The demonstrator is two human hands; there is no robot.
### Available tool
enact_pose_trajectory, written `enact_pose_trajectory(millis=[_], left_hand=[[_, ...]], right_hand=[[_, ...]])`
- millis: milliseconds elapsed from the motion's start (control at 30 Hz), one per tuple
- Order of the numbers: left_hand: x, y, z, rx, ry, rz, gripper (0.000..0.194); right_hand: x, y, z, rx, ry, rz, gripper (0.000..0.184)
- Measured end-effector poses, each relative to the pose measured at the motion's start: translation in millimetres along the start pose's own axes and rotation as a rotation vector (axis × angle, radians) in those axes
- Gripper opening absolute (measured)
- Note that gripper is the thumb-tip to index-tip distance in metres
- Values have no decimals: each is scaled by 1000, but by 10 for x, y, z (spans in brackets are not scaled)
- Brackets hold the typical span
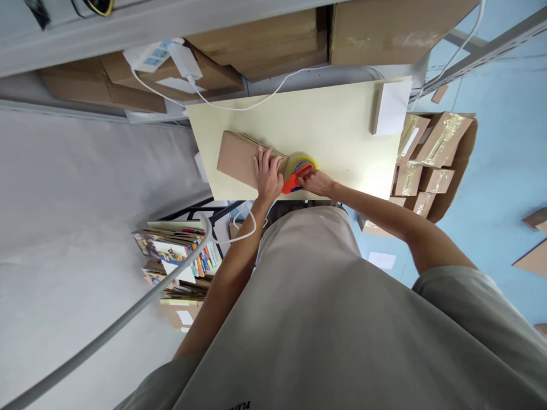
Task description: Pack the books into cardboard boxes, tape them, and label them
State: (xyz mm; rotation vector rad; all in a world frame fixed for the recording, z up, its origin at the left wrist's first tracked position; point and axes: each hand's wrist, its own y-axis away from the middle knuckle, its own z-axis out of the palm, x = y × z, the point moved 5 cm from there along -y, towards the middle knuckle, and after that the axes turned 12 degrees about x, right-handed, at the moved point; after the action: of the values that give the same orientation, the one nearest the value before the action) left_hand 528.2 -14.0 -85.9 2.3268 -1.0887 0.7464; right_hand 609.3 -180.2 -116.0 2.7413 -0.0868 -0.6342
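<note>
**Box [239, 159] under the left hand [269, 176], dispenser [290, 183] in the right hand [317, 182]**

Nearest to the camera, a grey shirt [325, 319] is seen, with both arms [380, 210] stretched out past it over the near edge of the tabletop [342, 125].

The hands are held apart but near each other. The left hand is laid over the right end of the box, its fingers spread on the upper face and not closed around it. The dispenser is clasped in the right hand, just beside that end; whether dispenser and box are touching cannot be told. A roll [304, 158] of yellow tape is carried on the dispenser. The box is set at a slant on the tabletop, mostly to the left of both hands.

The box appears to be folded shut, and no strip can be made out on its upper face. Taping is therefore judged to be under way and unfinished; how much is covered at the right end is hidden by the hands.

Farther across, a white box [394, 108] is placed at the tabletop's far right corner. Beyond the right edge, a carton [465, 171] is packed with small boxes [444, 136] crossed by shiny tape; these are judged finished. Behind the tabletop, large cartons [260, 42] are stored under a grey beam [149, 25].
</note>
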Motion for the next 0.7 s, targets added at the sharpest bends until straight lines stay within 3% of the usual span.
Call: enact_pose_trajectory(millis=[133, 233, 467, 700], left_hand=[[-19, 36, 37, 11, 43, 10, 40], [-24, 53, 61, 27, 54, 27, 41], [7, 87, 94, -36, 5, 106, 47], [70, 64, 75, -26, -42, 174, 57]], right_hand=[[736, 461, -87, -11, 35, 253, 56], [1020, 469, -325, 87, 83, 332, 61], [719, -212, -633, 105, 112, 327, 60], [327, -233, -702, 91, 21, 438, 46]])
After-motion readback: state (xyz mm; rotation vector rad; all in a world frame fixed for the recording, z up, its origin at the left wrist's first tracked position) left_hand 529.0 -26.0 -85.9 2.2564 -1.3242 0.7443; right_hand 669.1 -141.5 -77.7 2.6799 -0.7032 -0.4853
